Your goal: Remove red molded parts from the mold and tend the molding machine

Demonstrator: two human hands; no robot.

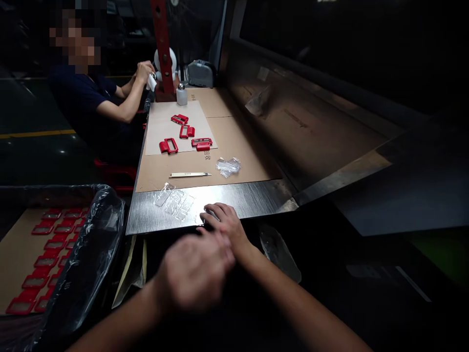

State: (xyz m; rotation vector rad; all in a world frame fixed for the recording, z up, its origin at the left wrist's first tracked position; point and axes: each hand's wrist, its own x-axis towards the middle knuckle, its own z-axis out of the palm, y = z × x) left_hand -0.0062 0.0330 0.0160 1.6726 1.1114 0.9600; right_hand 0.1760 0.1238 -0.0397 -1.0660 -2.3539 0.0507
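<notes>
Blurred by motion, my left hand (198, 271) is in front of the table's near edge, its fingers curled towards my right hand (225, 226). My right hand is at the metal edge with bent fingers round a red part, mostly hidden between the two hands. Left of it, clear plastic film pieces (175, 201) lie on the metal strip (146, 215). Beyond them are tweezers (189, 174) and a crumpled clear film (228, 166) on cardboard (249, 146). Several red frames, one of them a red frame (168, 145), rest on and beside a white sheet (161, 122).
At the left, a plastic-lined bin (110, 220) holds rows of red frames (46, 261) on cardboard. A person (95, 98) sits beyond it, hands raised. A bottle (181, 94) stands by a red post (163, 49). A metal panel (311, 127) rises on the right.
</notes>
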